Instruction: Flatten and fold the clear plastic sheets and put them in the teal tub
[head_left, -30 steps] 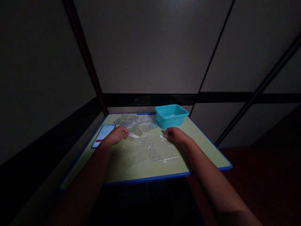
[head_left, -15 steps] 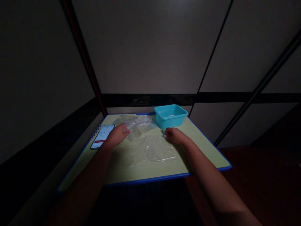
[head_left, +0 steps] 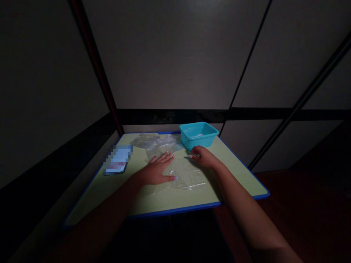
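Note:
A thin clear plastic bag (head_left: 189,179) lies spread out on the yellow-green table top. My left hand (head_left: 156,171) rests flat on its left part, fingers spread, thumb pointing right. Near the bag's far right corner is my right hand (head_left: 204,156), its fingers loosely bent and slightly apart, with nothing visible between them. More crumpled clear plastic bags (head_left: 156,142) lie just beyond my left fingertips.
A turquoise plastic basin (head_left: 199,140) stands at the back right of the table (head_left: 233,175), which has a blue edge. To the left lies a phone (head_left: 119,159), partly pixelated. Panelled walls or cabinet doors rise behind.
My left hand has moved right and nearer from the bag's far left corner, going from pinched to spread flat on the bag. My right hand has loosened its fingers, shifting only slightly.

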Tool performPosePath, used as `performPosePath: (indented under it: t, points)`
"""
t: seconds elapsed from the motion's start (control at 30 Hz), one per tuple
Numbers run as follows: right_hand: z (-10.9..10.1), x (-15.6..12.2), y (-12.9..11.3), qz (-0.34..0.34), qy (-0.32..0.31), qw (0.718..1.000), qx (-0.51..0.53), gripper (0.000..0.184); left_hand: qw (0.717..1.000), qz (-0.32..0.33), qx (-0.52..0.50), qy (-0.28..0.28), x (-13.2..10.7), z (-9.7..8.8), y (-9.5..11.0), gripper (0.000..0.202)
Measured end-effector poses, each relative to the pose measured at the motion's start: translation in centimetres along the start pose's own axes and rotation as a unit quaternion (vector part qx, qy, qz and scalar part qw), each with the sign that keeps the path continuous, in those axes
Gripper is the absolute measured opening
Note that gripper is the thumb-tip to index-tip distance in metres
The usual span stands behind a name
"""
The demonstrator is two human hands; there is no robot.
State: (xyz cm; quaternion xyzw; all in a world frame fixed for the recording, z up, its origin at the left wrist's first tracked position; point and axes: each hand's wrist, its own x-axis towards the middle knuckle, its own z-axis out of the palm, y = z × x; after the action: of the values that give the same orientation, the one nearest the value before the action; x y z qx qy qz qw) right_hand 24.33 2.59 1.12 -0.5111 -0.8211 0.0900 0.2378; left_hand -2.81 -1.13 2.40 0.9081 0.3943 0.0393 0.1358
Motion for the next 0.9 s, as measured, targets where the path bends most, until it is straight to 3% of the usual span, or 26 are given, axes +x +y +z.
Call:
performPosePath:
  t: [0.07,0.17,0.3,0.53,0.7,0.9]
  points:
    - [0.0,0.0,0.0,-0.005,0.003,1.0,0.002,0.016,0.999,0.042,-0.021,0.02,-0.3,-0.4,0.6,0.08]
    - [0.1,-0.1,-0.1,-0.014,0.007,1.0,0.01,0.015,0.985,0.142,-0.087,0.042,-0.7,-1.0,1.7,0.053]
    - [0.1,-0.2,-0.3,-0.014,0.002,1.0,0.01,0.015,0.957,0.23,-0.175,0.008,-1.1,-1.6,3.1,0.031]
    - [0.0,-0.2,-0.4,-0.01,-0.001,1.0,0.018,0.012,0.962,0.197,-0.14,-0.124,-1.7,-1.5,3.4,0.037]
    - [-0.1,-0.2,-0.5,-0.012,-0.001,1.0,0.012,0.014,0.959,0.196,-0.134,-0.152,-1.6,-0.9,3.1,0.058]
    - [0.0,-0.2,-0.4,-0.005,-0.01,1.0,0.012,0.016,0.956,0.191,-0.151,-0.166,-1.8,-0.6,2.8,0.067]
